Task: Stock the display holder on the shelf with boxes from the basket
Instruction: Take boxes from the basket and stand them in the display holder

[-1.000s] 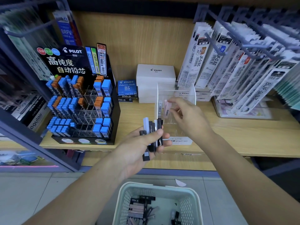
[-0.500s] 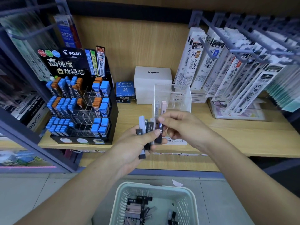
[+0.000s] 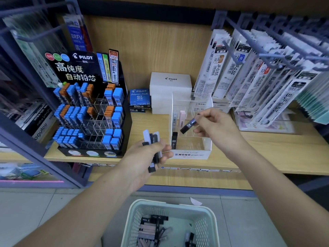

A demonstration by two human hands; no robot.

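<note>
A clear MONO display holder [image 3: 191, 155] stands on the wooden shelf. Inside it are a pink box [image 3: 182, 116] at the back and a black box [image 3: 174, 139] at the front left. My right hand [image 3: 216, 126] pinches one slim black box [image 3: 188, 126], tilted, just above the holder's middle. To the holder's left, my left hand [image 3: 147, 156] grips a bunch of several black and white boxes [image 3: 152, 139]. On the floor below, a pale green basket [image 3: 135, 221] holds several more boxes [image 3: 151, 230].
A black Pilot lead display [image 3: 89, 111] fills the shelf's left side. White Pilot cartons [image 3: 170, 86] and a blue box [image 3: 139, 97] sit behind the holder. Refill packs [image 3: 249, 72] hang on hooks at the right, above a flat clear tray [image 3: 263, 125].
My right hand took one black box from the bunch in my left hand and carried it up and right, over the holder. The left hand stayed about where it was.
</note>
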